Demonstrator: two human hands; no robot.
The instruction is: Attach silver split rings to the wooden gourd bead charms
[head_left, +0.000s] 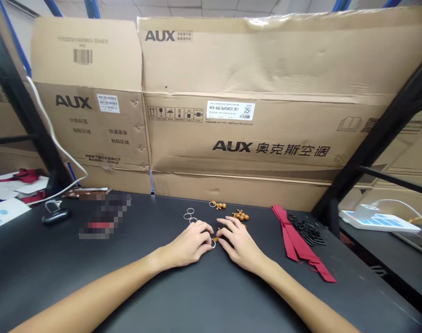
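Observation:
Both my hands rest on the black table (93, 286), fingertips meeting in the middle. My left hand (192, 243) is curled and pinches a small metal ring (213, 243). My right hand (239, 243) is curled too, its fingers closed on a small golden-brown bead piece (216, 239) right beside the ring. Just beyond my left hand lie three loose metal rings (189, 214). Wooden bead ornaments lie behind my right hand, one (218, 205) farther back and another (241, 215) nearer.
Red ribbons (294, 240) and a pile of black rings (308, 230) lie to the right. A black object (54, 213) and a white cable (58, 143) are at left. Large AUX cardboard boxes (252, 138) wall the back. A white power strip (377, 219) sits far right.

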